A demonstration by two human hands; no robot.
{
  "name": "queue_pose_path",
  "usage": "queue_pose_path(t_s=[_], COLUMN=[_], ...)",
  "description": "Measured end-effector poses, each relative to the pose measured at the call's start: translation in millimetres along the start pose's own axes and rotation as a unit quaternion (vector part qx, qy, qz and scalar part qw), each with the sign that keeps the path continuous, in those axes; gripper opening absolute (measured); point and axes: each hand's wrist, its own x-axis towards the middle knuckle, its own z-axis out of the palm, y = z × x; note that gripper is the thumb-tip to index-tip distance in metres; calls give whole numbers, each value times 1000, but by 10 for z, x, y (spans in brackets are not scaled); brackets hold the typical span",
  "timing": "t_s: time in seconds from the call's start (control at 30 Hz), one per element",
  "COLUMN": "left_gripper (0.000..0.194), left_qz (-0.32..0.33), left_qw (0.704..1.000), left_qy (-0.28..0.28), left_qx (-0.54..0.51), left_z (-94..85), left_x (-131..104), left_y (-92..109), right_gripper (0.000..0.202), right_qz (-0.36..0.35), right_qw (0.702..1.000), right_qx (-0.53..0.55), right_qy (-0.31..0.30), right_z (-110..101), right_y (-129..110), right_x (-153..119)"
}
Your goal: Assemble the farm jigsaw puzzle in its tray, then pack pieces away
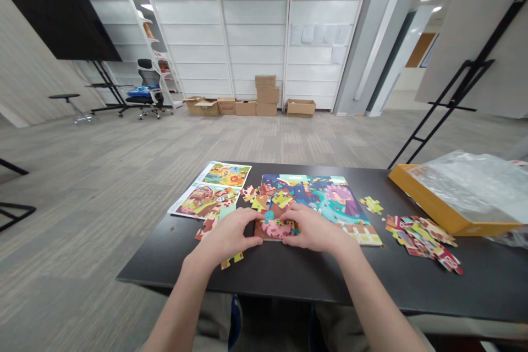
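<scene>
My left hand [236, 230] and my right hand [312, 226] rest at the near edge of a colourful puzzle board [338, 203] on the table. Between them lie joined puzzle pieces [275, 229] with a pink pig on them. The thumb and fingers of each hand bend in on this section from its two sides; the exact grip underneath is hidden. Loose yellow-green pieces [282, 198] lie on the board just beyond my fingertips. More brown and white pieces [207, 225] are beside my left hand, partly covered by it.
A printed picture sheet [218, 187] lies at the back left of the black table [165, 264]. To the right are a single yellow-green piece [371, 204], a heap of pieces [427, 242] and a yellow box [445, 209] with clear plastic wrap [470, 181].
</scene>
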Motion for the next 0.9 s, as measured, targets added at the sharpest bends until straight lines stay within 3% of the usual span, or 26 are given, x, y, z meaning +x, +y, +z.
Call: queue_pose_path(t_s=[0.57,0.73,0.9], left_gripper=[44,35,34], left_qz=[11,-87,-166], left_qw=[999,986,975], left_qy=[38,142,137], left_qx=[-15,7,59], left_z=[-24,-203,-364], left_x=[-7,-70,-201], left_y=[-54,-346,-525], right_gripper=[33,33,33], right_qz=[7,21,26], right_qw=[1000,999,999], right_qx=[-24,-33,-23], right_qy=[0,-8,-12], right_z=[8,-5,-29], right_y=[-25,-49,-77], right_x=[-18,-16,-13])
